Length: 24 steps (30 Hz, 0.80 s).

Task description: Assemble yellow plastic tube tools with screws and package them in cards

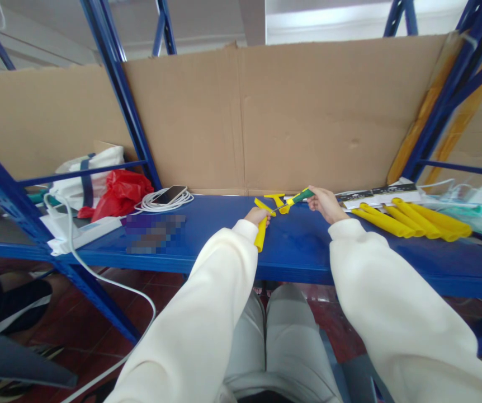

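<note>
My left hand (258, 216) is closed around a yellow T-shaped plastic piece (260, 238), its handle pointing down toward the shelf's front edge. In my right hand (324, 204) is a screwdriver (302, 196) with a green and yellow handle. Its metal shaft slants left and its tip meets the yellow piece near my left fingers; the exact contact is too small to make out. Just behind the shaft, a second yellow piece (282, 204) lies on the blue shelf (220, 224).
Several yellow handle-like pieces (417, 221) lie at right before a black-and-white box (375, 196). At left are a coiled white cable (151, 202), a phone (171, 194), a red bag (121, 193) and a power strip (90, 232). Cardboard (308, 117) stands behind, between blue posts.
</note>
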{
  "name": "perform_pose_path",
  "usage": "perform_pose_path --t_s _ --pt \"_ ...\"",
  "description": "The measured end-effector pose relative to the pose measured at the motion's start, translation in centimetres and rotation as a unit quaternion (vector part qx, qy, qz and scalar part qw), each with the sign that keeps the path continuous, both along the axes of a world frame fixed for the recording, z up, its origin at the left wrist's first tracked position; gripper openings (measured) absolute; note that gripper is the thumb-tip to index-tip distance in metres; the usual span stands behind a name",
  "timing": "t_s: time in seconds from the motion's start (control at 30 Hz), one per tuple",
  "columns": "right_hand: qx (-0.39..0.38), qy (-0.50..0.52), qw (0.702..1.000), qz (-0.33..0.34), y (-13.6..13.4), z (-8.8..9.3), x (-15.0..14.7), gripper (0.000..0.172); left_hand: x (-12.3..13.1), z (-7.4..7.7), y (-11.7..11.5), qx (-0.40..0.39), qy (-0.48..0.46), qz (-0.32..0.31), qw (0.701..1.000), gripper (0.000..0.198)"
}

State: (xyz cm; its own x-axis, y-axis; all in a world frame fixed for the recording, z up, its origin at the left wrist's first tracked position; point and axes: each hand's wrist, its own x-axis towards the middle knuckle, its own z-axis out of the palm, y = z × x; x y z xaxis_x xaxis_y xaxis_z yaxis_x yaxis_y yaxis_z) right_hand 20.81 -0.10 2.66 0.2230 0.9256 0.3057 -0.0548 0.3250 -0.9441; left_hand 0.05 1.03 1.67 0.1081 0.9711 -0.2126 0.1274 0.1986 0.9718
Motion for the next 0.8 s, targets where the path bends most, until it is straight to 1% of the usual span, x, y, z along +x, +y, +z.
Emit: perform_pose_path --t_s 0.17,0.23,0.33,0.43,0.6,0.8 --pt "0.004 -0.023 0.999 -0.022 -0.1 0.0 0.0 0.041 -0.1 0.0 0.0 0.001 -0.009 -0.006 1.000 0.022" --pt "0.003 -0.021 1.000 -0.001 -0.3 0.2 0.0 0.042 -0.1 0.0 -0.1 0.001 -0.010 -0.005 1.000 0.023" --pt "0.000 0.002 0.999 0.050 -0.6 0.6 0.1 0.036 0.0 0.0 -0.1 0.004 -0.006 -0.003 1.000 0.025" --pt "-0.001 0.011 0.998 0.067 -0.7 0.7 0.1 0.032 0.0 0.0 -0.2 0.006 -0.002 -0.002 1.000 0.029" --pt "0.018 0.005 1.000 0.024 -0.1 0.3 0.3 0.040 -0.1 -0.1 0.0 0.006 -0.015 -0.007 1.000 0.026" --pt "0.004 0.006 1.000 0.003 0.3 0.0 0.4 0.038 0.0 -0.1 0.0 0.003 -0.005 -0.003 1.000 0.022"
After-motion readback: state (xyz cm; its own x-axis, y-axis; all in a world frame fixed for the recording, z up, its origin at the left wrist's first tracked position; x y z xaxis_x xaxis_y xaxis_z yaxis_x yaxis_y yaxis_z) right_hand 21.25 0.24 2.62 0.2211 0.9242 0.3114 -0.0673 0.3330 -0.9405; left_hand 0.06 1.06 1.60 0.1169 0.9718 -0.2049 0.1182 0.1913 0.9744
